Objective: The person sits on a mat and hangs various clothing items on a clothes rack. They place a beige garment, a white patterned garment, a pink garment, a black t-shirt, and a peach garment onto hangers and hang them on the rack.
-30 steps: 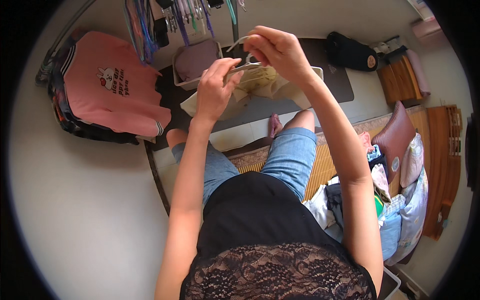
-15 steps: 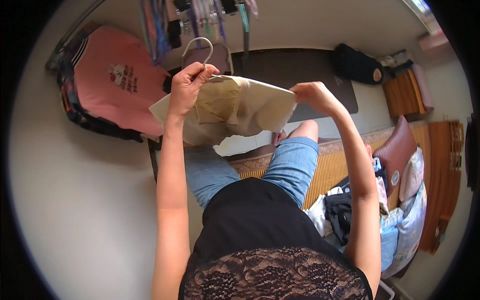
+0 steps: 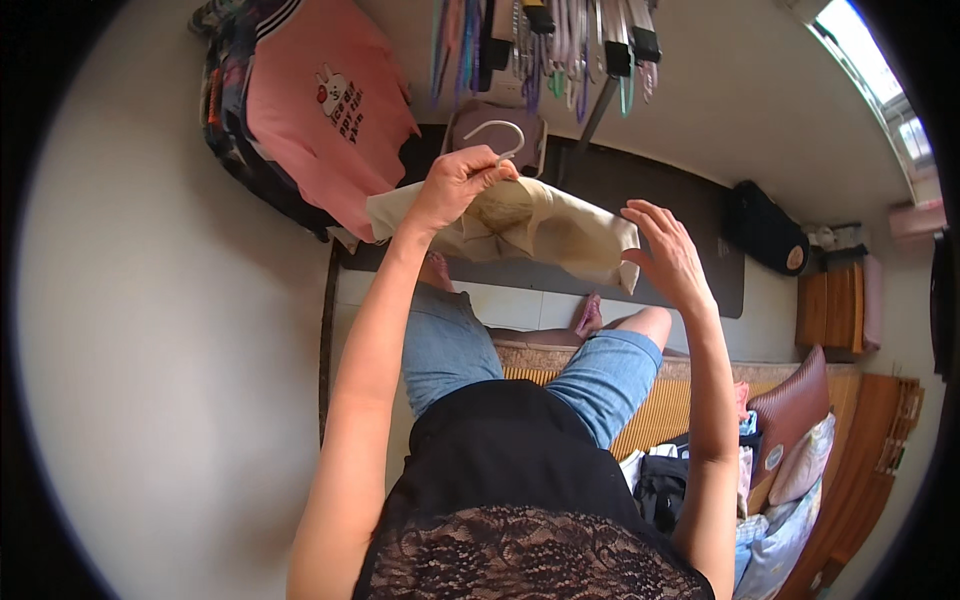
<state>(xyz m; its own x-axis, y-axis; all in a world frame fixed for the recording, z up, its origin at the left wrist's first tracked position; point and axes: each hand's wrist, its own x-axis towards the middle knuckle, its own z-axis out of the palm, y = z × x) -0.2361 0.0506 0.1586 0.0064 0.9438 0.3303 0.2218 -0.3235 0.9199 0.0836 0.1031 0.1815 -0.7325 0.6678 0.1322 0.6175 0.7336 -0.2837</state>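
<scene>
My left hand (image 3: 455,190) is closed around the neck of a white clothes hanger (image 3: 512,130), its hook sticking up above my fingers. From the hanger spreads a cream-coloured garment (image 3: 575,232) with a yellowish inner patch, held out in front of my knees; its exact kind I cannot make out. At the garment's right end, my right hand (image 3: 668,255) has its fingers spread, the thumb by the edge and the palm turned toward the cloth.
Several hangers (image 3: 580,50) with clips hang from a rack overhead. Left of them hangs a pink top (image 3: 325,110) over darker clothes. On the bamboo-matted bed (image 3: 640,425), to my right, lie loose clothes (image 3: 665,485) and a brown cushion (image 3: 790,410). A black bag (image 3: 762,228) rests beyond.
My right hand has let go of the garment's right corner and spread its fingers. My left hand still grips the hanger. The view has shifted, showing more of the overhead rack.
</scene>
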